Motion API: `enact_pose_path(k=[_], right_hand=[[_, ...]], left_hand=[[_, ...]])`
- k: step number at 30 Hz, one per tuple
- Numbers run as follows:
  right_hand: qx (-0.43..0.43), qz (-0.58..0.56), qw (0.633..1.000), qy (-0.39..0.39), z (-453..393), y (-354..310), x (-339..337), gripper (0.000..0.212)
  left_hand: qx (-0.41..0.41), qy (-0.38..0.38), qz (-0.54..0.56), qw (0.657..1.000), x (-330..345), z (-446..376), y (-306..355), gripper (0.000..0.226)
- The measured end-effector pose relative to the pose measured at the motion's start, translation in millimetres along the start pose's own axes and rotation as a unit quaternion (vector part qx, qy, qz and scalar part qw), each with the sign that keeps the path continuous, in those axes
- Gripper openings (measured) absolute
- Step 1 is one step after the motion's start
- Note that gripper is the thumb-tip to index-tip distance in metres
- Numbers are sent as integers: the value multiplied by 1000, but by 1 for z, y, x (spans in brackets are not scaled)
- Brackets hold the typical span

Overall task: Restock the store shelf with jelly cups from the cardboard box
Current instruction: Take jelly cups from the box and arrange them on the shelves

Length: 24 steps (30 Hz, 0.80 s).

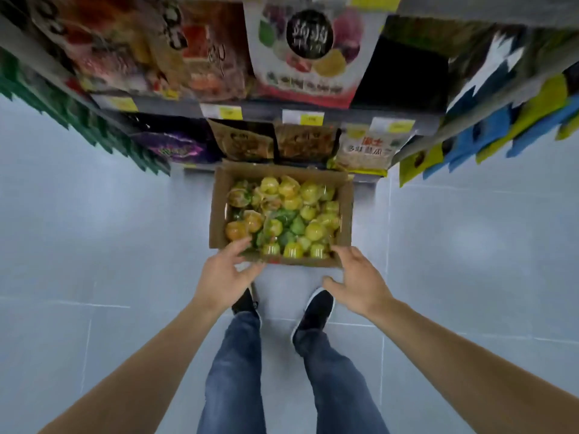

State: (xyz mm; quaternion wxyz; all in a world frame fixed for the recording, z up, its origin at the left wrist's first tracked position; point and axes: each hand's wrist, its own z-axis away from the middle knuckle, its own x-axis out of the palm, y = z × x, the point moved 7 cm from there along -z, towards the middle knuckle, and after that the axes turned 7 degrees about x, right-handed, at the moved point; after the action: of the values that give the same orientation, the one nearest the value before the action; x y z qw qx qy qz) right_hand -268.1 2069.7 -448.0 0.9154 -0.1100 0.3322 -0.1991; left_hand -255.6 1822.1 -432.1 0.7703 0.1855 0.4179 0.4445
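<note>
On the pale tiled floor (125, 233) before the shelf (257, 109), I see the cardboard box (346, 211) of jelly cups (291, 214) at twelve o'clock, its near wall between my left hand (224, 274) and right hand (357, 280), both spread wide and holding nothing, about equally near.

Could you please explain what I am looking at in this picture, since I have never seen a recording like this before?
There is no machine here: a person wears a wide-angle camera on the head, looking down past their own arms, jeans and dark shoes. On the grey tiled floor stands an open cardboard box full of yellow, green and orange jelly cups, in front of store shelves of snack bags. The left hand and right hand reach toward the box's near edge with fingers spread. Neither holds anything.
</note>
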Motion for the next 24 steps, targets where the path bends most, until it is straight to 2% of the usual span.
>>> enact_pose_path(k=[7, 10, 12, 15, 19, 22, 24], right_hand=[[45, -20, 999, -12, -121, 11, 89, 64], [36, -21, 999, -24, -174, 4, 133, 66], [22, -16, 999, -32, -207, -5, 161, 66], [3, -7, 999, -35, -253, -20, 197, 65], [-26, -22, 999, -14, -302, -33, 224, 64], [-33, -50, 998, 1, -322, -31, 236, 61], [-37, -67, 997, 8, -329, -25, 241, 59]], left_hand=[[-23, -21, 1, 1000, 41, -94, -119, 52], [-51, -25, 24, 998, 52, -133, -167, 51], [-41, -17, 10, 999, 55, -159, -193, 55], [16, -16, -96, 995, 59, -199, -226, 57], [99, -33, -218, 970, 78, -248, -252, 64], [124, -70, -331, 933, 100, -279, -271, 79], [110, -97, -386, 911, 110, -294, -281, 85]])
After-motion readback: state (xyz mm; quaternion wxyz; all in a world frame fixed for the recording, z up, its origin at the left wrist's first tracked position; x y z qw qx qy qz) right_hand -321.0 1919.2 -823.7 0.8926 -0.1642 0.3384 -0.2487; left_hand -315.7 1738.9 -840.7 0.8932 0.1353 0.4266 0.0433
